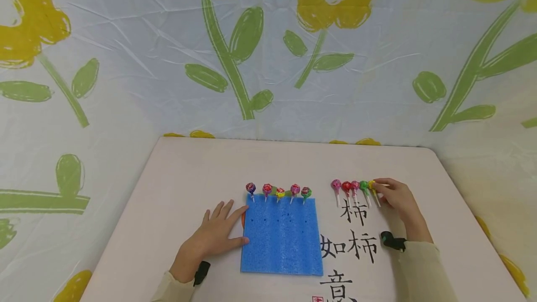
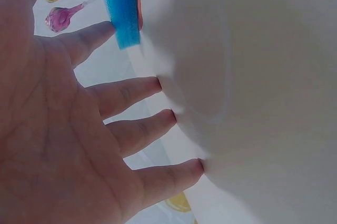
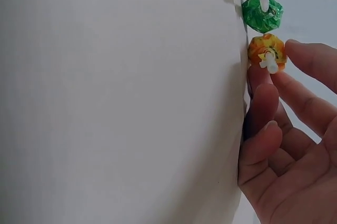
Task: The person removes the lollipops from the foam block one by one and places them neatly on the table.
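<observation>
Yellow lolly is at the R end of the loose row on the tabletop, approx 2 o'c from the blue foam block, stick angled to abt 5 o'c. Your R hand sits on its 4 o'c side, thumb & a fingertip pinching the wrapped head, other fingers curled in. Can't tell if it's off the surface. Step in hand looks like the pick-up of this one.

Just beside it, at 9 o'c, is the green lolly, then a pink lolly, the red lolly & another pink at the far end. Next move prob. calls for a firm pinch, then a lift away twd 3 o'c so you don't drag the green one.

Further out, five lollies stand along the block's 12 o'c edge, sticks apparently in the foam. Small dark dots run across the block nearer you, prob. holes; if you bring the stick there, keep it upright.

Your L hand is at the block's 9 o'c side: fingers spread, thumb & index touching the edge, other fingertips on the tabletop. Prob. steadying it; worth keeping for any push-in. Black brush characters lie at approx 3 o'c from the block.
</observation>
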`<state>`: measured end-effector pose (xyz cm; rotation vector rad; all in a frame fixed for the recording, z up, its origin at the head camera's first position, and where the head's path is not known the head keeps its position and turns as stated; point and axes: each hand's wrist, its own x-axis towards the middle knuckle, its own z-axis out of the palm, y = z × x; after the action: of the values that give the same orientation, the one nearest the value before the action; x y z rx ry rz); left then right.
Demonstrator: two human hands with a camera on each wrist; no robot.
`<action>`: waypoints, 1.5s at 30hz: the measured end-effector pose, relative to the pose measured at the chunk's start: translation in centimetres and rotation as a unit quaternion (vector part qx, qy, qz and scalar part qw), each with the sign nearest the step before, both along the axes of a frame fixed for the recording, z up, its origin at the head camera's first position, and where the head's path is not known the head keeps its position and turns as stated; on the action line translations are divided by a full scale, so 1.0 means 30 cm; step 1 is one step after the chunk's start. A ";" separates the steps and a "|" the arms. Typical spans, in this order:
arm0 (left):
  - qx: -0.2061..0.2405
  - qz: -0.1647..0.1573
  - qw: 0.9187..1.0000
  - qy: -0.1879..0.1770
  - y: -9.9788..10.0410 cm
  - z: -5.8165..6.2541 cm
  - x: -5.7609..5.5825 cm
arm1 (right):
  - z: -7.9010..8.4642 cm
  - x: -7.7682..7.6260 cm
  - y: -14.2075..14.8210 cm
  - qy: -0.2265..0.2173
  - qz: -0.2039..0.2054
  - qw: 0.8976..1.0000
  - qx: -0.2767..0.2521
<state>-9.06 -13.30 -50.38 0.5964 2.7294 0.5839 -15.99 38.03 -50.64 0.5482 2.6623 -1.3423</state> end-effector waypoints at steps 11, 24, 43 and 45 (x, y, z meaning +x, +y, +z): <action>0.001 0.001 1.000 -0.003 0.001 0.008 0.004 | 0.013 0.012 0.005 0.011 0.002 1.000 0.005; 0.005 -0.001 1.000 -0.002 0.002 0.004 0.004 | 0.128 0.068 -0.129 0.117 -0.013 0.993 -0.009; 0.002 0.002 1.000 -0.009 0.001 0.008 0.001 | 0.130 0.048 -0.464 0.159 0.061 0.973 -0.156; 0.004 0.002 1.000 -0.008 0.002 0.012 0.000 | 0.116 0.051 -0.485 0.157 0.081 0.970 -0.167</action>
<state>-9.04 -13.25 -50.02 0.5843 2.7148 0.5985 -14.46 23.47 -47.15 0.0807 2.5438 -1.9046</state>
